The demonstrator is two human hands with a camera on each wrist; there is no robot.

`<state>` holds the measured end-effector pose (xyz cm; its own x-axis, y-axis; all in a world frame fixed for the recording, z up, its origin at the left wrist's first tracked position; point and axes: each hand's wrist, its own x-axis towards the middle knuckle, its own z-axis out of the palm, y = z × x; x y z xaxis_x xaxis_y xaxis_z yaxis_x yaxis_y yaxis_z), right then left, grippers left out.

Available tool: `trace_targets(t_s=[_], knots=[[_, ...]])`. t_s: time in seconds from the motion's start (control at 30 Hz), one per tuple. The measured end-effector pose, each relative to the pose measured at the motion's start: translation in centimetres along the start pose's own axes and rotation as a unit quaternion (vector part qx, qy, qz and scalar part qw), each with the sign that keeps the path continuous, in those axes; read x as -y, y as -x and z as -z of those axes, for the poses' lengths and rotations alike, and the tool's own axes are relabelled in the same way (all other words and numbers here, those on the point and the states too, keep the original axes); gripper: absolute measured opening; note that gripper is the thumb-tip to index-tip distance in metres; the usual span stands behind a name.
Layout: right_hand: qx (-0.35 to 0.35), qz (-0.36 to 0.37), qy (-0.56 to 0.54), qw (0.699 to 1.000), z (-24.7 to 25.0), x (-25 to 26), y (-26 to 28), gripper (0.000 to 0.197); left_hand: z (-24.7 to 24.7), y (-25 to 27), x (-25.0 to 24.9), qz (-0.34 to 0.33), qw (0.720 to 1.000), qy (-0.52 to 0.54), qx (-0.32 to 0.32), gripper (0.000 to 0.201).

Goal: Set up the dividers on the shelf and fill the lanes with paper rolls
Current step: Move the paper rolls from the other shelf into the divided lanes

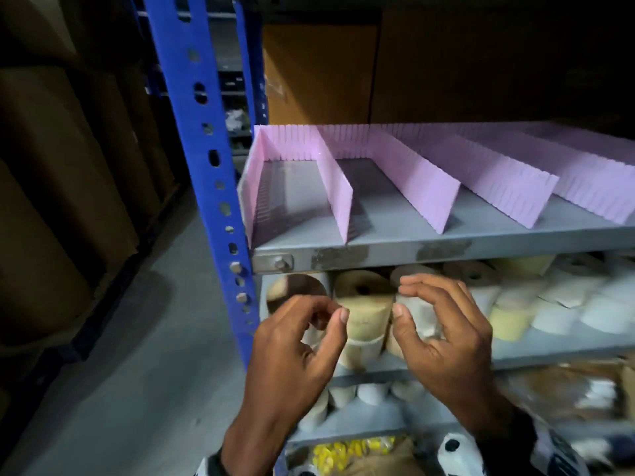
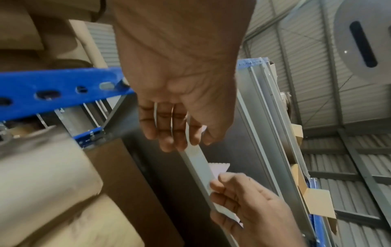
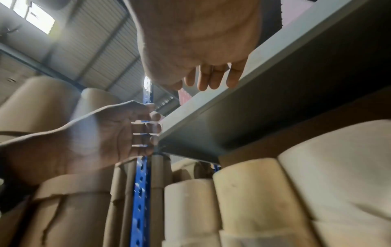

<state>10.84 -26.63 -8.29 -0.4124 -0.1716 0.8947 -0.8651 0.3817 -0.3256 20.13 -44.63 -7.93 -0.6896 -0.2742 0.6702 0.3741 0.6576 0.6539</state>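
Pink dividers (image 1: 343,190) stand upright on the grey shelf (image 1: 446,247), slotted into a pink back strip (image 1: 347,142), and split it into several lanes with nothing in them. Cream and white paper rolls (image 1: 364,304) crowd the shelf below. Both hands hover in front of those rolls, just under the grey shelf's front edge. My left hand (image 1: 330,314) has loosely curled fingers and holds nothing. My right hand (image 1: 402,300) is arched in front of a white roll (image 1: 421,319), fingers relaxed. In the right wrist view its fingers (image 3: 211,81) hang free beside the shelf edge (image 3: 264,66).
A blue perforated upright (image 1: 206,149) carries the shelf's left end. Cardboard boxes (image 1: 319,73) stand behind the dividers. Big brown rolls (image 1: 68,166) line the left side above a concrete floor (image 1: 154,355). Lower shelves hold more rolls and a bag of yellow items (image 1: 343,450).
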Motion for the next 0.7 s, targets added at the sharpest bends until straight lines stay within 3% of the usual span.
trace_targets(t_s=[0.17,0.43,0.7], knots=[[0.104,-0.089,0.111,0.984,6.8,-3.6,4.0,0.016,-5.6,0.6,-0.8,-0.004,0.990,0.021,0.136,0.014],[0.240,-0.272,0.227,0.904,21.5,-9.8,5.9,0.038,-17.5,-0.7,-7.5,-0.093,0.950,0.037,0.295,0.036],[0.244,-0.329,0.311,0.858,36.8,-17.0,3.6,0.052,-30.4,-1.6,-17.1,-0.156,0.939,0.064,0.300,0.038]])
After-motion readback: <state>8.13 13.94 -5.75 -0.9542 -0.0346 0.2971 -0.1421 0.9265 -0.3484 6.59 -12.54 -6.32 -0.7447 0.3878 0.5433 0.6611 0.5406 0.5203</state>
